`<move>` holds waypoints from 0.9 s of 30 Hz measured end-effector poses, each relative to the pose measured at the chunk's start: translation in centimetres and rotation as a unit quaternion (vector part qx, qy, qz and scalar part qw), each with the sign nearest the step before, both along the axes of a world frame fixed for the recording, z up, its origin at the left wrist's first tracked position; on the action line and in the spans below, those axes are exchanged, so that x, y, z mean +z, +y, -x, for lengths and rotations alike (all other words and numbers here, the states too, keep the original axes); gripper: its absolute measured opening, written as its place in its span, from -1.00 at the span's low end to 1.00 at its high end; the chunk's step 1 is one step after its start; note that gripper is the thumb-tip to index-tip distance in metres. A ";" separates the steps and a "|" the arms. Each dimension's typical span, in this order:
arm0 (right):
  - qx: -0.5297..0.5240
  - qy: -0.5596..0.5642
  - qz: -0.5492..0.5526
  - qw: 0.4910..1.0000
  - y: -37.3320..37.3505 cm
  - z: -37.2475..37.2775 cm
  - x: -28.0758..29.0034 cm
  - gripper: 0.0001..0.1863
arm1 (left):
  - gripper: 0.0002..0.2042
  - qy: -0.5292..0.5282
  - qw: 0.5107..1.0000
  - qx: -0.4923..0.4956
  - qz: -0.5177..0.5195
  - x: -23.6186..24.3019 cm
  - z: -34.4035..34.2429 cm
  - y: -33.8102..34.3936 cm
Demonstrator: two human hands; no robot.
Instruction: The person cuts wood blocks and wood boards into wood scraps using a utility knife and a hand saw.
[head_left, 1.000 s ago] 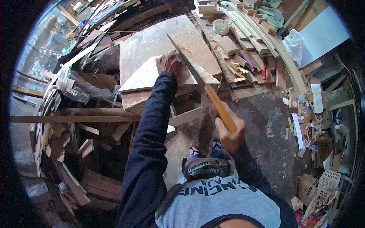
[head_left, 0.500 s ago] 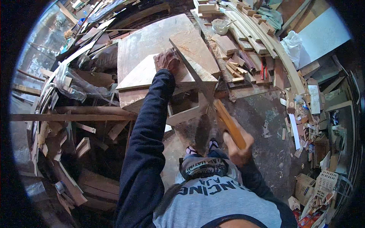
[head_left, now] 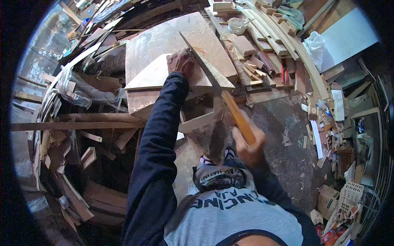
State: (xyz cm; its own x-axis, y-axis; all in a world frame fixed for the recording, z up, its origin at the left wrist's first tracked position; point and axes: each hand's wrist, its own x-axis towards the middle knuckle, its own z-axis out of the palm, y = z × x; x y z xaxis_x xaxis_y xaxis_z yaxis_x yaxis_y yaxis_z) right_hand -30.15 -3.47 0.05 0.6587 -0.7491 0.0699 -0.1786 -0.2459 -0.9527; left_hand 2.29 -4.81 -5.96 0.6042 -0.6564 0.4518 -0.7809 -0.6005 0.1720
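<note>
My right hand [head_left: 250,145] is wrapped around the long wooden handle of a handsaw [head_left: 206,74], slightly blurred. The saw's narrow metal blade slants up and left across a pale wooden board [head_left: 150,74], just right of my other hand. My left hand [head_left: 181,63] bears down on this board close to the blade, its fingers curled and partly hidden by the back of the hand. Under the board is a box-like wooden bench [head_left: 172,35] with a broad flat top and an opening in its near side. Sawdust lies on that top beyond the blade.
Wood blocks [head_left: 242,45] and long strips [head_left: 295,45] cover a surface at the far right, with a white tub [head_left: 238,25] among them. A wooden bar [head_left: 78,126] runs left of the bench over scattered offcuts. More scraps [head_left: 320,139] litter the right side.
The handsaw has slid forward and left along the board, and my right hand has moved with it. My left hand stays on the board in nearly the same place.
</note>
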 end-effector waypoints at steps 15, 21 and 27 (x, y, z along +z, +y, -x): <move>-0.017 -0.105 0.100 0.989 -0.2 -3.9 -3.8 -0.57 | -0.53 0.197 0.964 -0.176 -0.011 -0.9 -6.8 1.1; -0.022 -0.104 0.126 0.986 0.6 -4.0 -3.7 -0.57 | -0.65 0.139 0.987 -0.072 0.042 -2.2 -5.0 1.3; -0.040 -0.121 0.113 0.985 0.8 -3.7 -4.7 -0.58 | -0.65 -0.001 0.998 0.067 0.003 0.1 0.2 -0.1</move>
